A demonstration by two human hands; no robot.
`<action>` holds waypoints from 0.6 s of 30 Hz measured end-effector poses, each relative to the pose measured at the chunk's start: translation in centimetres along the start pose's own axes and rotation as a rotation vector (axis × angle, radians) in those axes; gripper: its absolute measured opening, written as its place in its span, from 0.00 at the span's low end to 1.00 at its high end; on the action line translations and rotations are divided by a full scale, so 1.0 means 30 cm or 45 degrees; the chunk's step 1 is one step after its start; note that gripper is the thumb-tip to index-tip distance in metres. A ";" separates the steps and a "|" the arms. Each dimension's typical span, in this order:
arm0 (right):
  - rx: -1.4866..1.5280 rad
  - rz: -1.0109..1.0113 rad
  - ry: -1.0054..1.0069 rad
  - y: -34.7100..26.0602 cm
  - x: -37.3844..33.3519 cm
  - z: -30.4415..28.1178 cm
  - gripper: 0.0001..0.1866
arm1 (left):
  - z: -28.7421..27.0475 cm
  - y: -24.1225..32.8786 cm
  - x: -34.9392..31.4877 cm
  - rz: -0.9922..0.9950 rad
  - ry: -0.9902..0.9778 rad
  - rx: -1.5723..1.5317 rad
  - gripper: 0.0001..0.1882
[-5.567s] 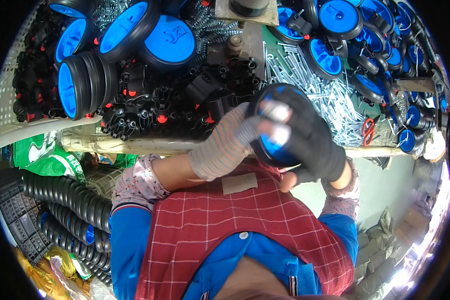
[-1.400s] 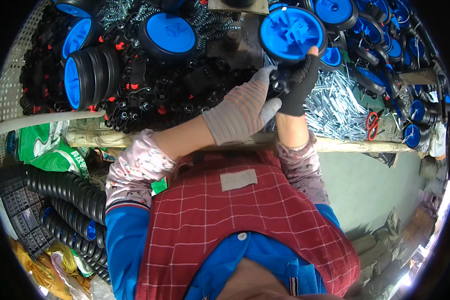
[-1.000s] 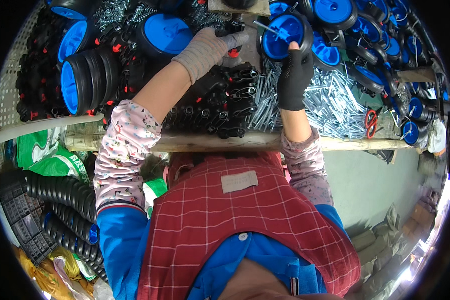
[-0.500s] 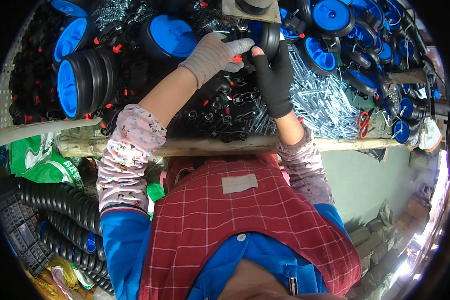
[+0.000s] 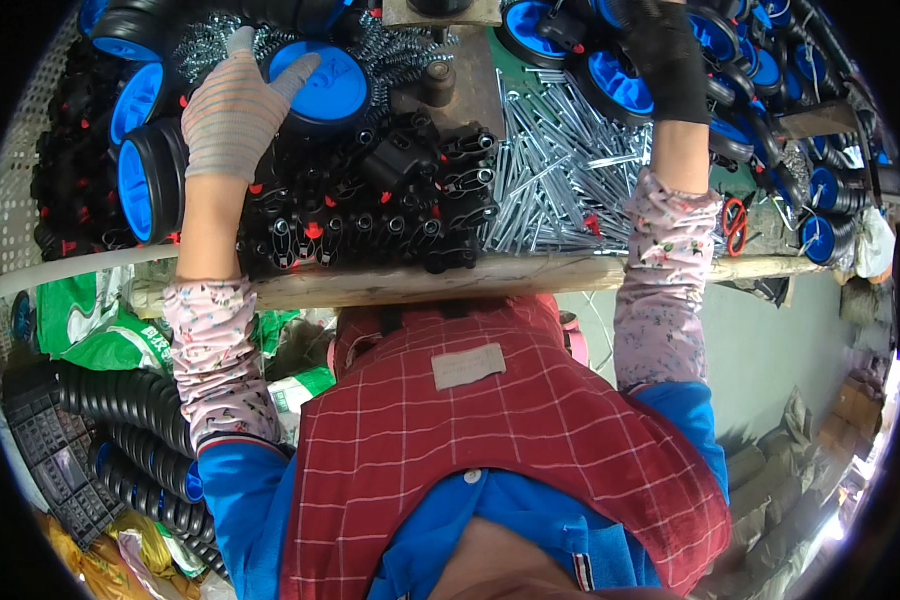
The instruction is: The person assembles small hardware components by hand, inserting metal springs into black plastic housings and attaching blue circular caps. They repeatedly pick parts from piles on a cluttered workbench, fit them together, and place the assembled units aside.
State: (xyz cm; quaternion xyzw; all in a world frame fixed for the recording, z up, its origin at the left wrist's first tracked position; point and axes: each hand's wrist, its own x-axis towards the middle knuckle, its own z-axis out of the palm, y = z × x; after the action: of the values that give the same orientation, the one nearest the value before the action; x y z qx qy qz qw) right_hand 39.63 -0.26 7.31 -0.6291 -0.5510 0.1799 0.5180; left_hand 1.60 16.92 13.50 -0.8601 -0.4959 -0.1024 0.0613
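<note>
At the desk's [image 5: 530, 275] near wooden edge lay black plastic brackets [image 5: 370, 215], with silver metal pins [image 5: 560, 185] heaped at three o'clock of them. Farther, at eleven o'clock, the left hand [image 5: 232, 110] rested fingers spread on a blue-hubbed wheel [image 5: 320, 85]. At one o'clock, the black-gloved right hand [image 5: 660, 55] reached among more wheels [image 5: 610, 85]; its grip could not be told.

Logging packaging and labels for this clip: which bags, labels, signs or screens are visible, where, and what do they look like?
Green plastic bag: below the bench edge, at left; crumpled, green with white print.
Cloth label: sewn on the red checked apron's chest; small pale rectangle.
Yellow bag: bottom left; crumpled.
No signs or screens.
</note>
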 end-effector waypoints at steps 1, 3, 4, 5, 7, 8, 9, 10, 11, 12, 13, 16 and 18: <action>-0.027 -0.067 -0.065 -0.016 0.012 0.028 0.15 | -0.035 0.003 -0.006 -0.089 -0.076 0.000 0.51; -0.163 0.033 -0.295 0.021 0.014 0.124 0.14 | -0.062 -0.012 -0.016 -0.250 -0.167 0.025 0.55; -0.297 0.211 -0.450 0.075 -0.010 0.189 0.15 | -0.051 -0.032 -0.013 -0.260 -0.149 0.015 0.54; -0.663 0.199 -0.306 0.103 -0.074 0.196 0.14 | 0.034 -0.025 0.043 -0.198 -0.153 -0.042 0.54; -1.195 0.137 -0.285 0.133 -0.125 0.253 0.12 | 0.061 -0.047 0.034 -0.199 -0.124 -0.140 0.53; -1.214 0.155 -0.293 0.141 -0.118 0.262 0.12 | 0.071 -0.054 0.034 -0.181 -0.100 -0.234 0.52; -1.238 0.172 -0.301 0.148 -0.107 0.273 0.12 | 0.084 -0.065 0.033 -0.164 -0.073 -0.331 0.51; -1.262 0.188 -0.309 0.149 -0.100 0.284 0.12 | 0.099 -0.079 0.041 -0.210 -0.140 -0.505 0.49; -1.233 0.188 -0.309 0.143 -0.095 0.289 0.12 | 0.112 -0.095 0.052 -0.254 -0.204 -0.679 0.47; -1.152 0.173 -0.227 0.122 -0.095 0.292 0.12 | 0.112 -0.111 0.058 -0.299 -0.262 -0.857 0.45; -1.080 0.169 -0.137 0.105 -0.102 0.286 0.13 | 0.064 -0.083 0.030 -0.317 -0.231 -1.017 0.35; -0.615 0.011 0.220 0.087 -0.114 0.253 0.10 | 0.028 -0.115 -0.055 -0.270 -0.299 -1.667 0.26; 0.468 0.285 0.224 -0.054 -0.137 0.241 0.08 | 0.022 -0.106 -0.139 -0.305 -0.333 -1.982 0.20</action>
State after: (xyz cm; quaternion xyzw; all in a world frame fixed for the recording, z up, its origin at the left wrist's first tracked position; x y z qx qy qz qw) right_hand 31.68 -0.84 4.39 -0.5947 -0.3885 0.2779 0.6467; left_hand -3.10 15.15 11.90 -0.6018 -0.3744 -0.3235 -0.6269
